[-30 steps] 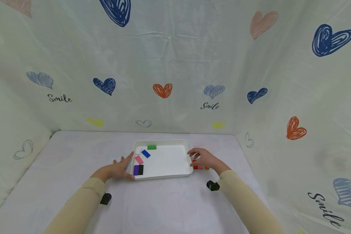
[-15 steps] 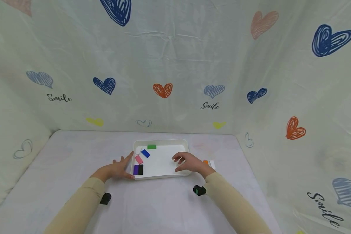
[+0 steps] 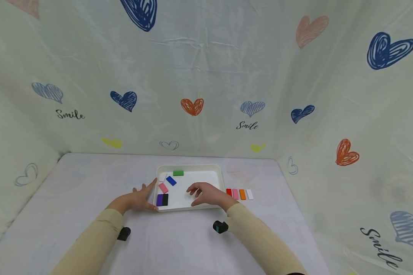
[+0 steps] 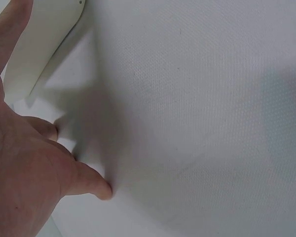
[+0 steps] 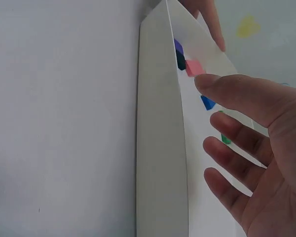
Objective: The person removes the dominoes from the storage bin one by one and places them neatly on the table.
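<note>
A shallow white tray (image 3: 206,167) lies on the table. My left hand (image 3: 137,199) spreads its fingers along the tray's left side, thumb at the near corner. Over the tray's middle hovers my right hand (image 3: 206,193), fingers apart with nothing between them. Inside the tray, toward the left, are a green block (image 3: 178,173), a blue block (image 3: 171,180), a white block (image 3: 163,177) and a pink block (image 3: 163,188). A purple block (image 3: 160,199) and a black block (image 3: 165,199) stand side by side at the near left corner.
Right of the tray, a row on the table holds a red block (image 3: 229,192), a second pink block (image 3: 235,194), an orange block (image 3: 242,194) and a second white block (image 3: 249,194). A heart-printed curtain (image 3: 220,76) rises behind the table.
My right hand has moved left from the tray's right edge to over its middle, uncovering the row of blocks at the right. My left hand has stayed in place.
</note>
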{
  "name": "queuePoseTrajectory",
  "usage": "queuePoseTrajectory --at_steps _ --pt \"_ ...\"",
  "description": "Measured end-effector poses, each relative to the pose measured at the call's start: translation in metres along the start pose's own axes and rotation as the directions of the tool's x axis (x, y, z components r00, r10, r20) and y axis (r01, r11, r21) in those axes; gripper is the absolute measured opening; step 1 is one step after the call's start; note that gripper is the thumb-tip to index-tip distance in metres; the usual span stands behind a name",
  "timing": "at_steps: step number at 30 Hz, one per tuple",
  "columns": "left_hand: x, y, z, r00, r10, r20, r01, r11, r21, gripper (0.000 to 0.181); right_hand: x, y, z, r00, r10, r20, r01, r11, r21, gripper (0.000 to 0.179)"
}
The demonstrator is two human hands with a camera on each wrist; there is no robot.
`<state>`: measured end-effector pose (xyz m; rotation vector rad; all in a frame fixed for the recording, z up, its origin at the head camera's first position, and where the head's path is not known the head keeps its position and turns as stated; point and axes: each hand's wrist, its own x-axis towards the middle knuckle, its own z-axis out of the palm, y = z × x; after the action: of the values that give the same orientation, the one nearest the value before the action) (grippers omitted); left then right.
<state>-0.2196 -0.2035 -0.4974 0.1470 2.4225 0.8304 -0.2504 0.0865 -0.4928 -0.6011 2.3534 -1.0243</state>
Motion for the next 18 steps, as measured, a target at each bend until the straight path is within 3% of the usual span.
queuePoseTrajectory --at_steps 10,18 --pt "0.000 -0.003 -0.001 1.000 -0.003 0.008 0.003 1.000 -0.001 0.120 0.019 -0.015 0.016 0.999 0.025 0.029 -0.024 0.999 -0.025 0.044" --pt "0.002 -0.005 0.000 1.000 -0.005 0.008 0.005 1.000 0.000 0.119 0.032 -0.026 0.026 0.997 -0.002 0.082 0.007 0.998 -0.057 0.043"
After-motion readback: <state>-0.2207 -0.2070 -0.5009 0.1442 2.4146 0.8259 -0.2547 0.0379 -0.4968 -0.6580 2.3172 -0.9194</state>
